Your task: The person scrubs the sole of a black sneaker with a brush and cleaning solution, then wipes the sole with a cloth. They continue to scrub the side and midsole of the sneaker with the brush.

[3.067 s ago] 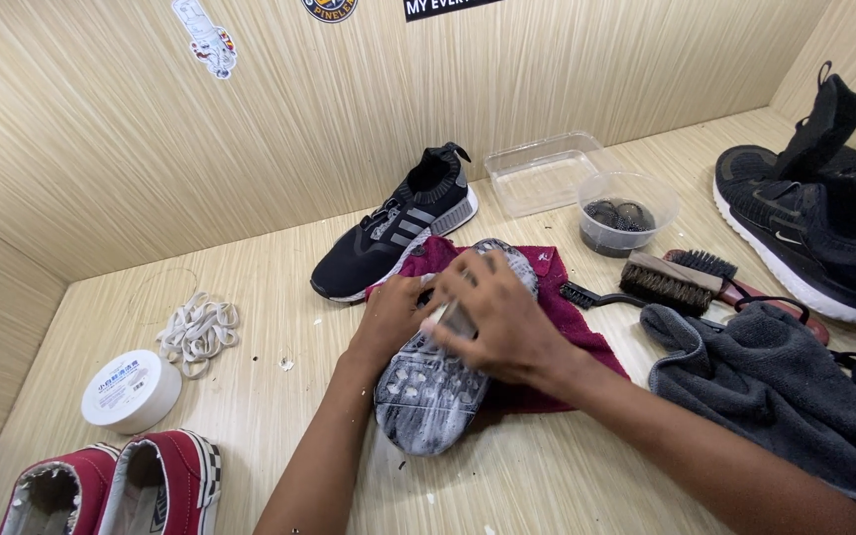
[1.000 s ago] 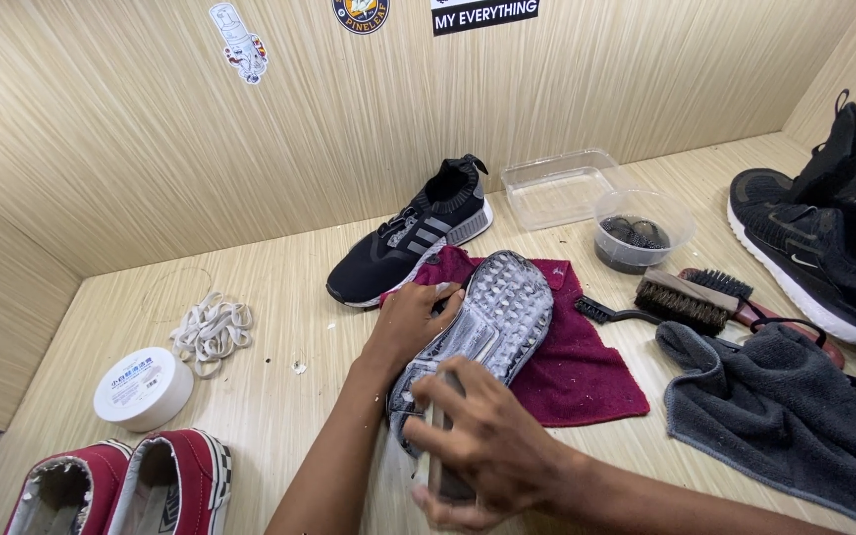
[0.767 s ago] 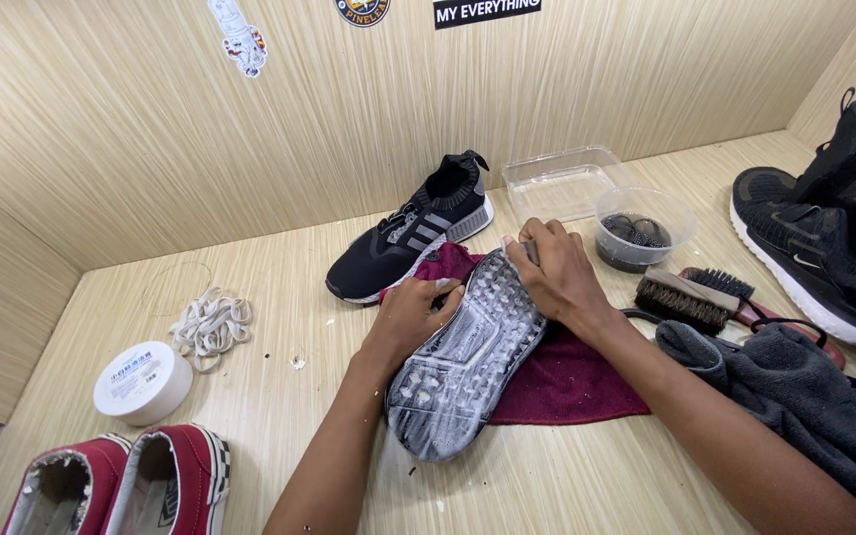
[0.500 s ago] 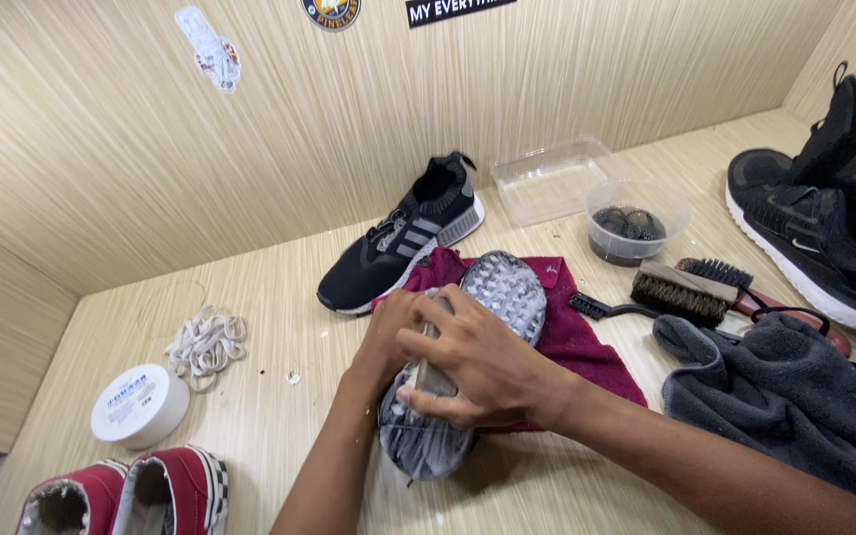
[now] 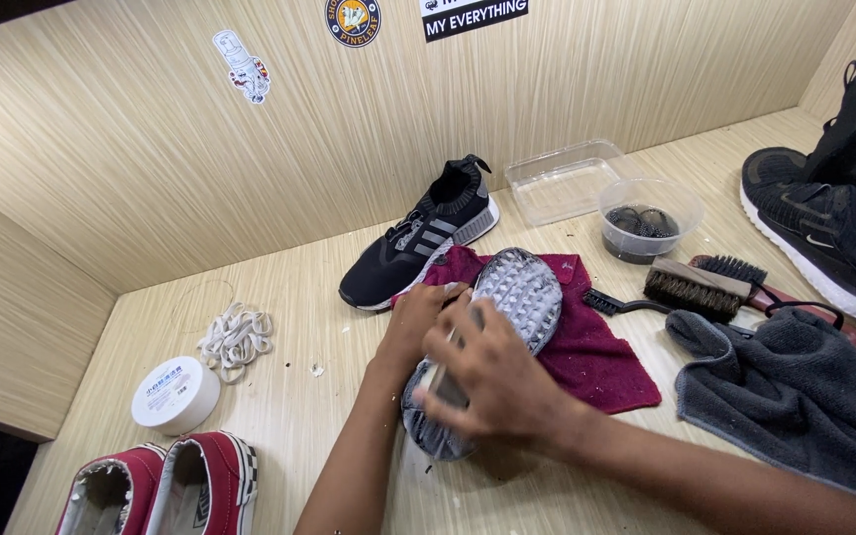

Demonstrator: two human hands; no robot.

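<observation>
A sneaker [image 5: 519, 292] lies upside down on a maroon cloth [image 5: 601, 347], its grey studded sole wet with white foam. My left hand [image 5: 418, 317] grips the shoe's left edge and steadies it. My right hand [image 5: 492, 381] is closed over a small brush [image 5: 448, 381] pressed against the middle and heel of the sole. Most of the brush is hidden under my fingers.
The matching black knit sneaker [image 5: 420, 238] stands behind. To the right are a clear tray [image 5: 565, 180], a clear bowl [image 5: 648, 218], two brushes [image 5: 691, 287], a grey towel [image 5: 795, 396] and black shoes [image 5: 829, 213]. At left lie white laces [image 5: 235, 337], a white round tub [image 5: 175, 394] and red shoes [image 5: 160, 490].
My right hand with the brush has swept back and forth along the sole, from toe end to heel, and now sits over the middle. My left hand has kept its hold.
</observation>
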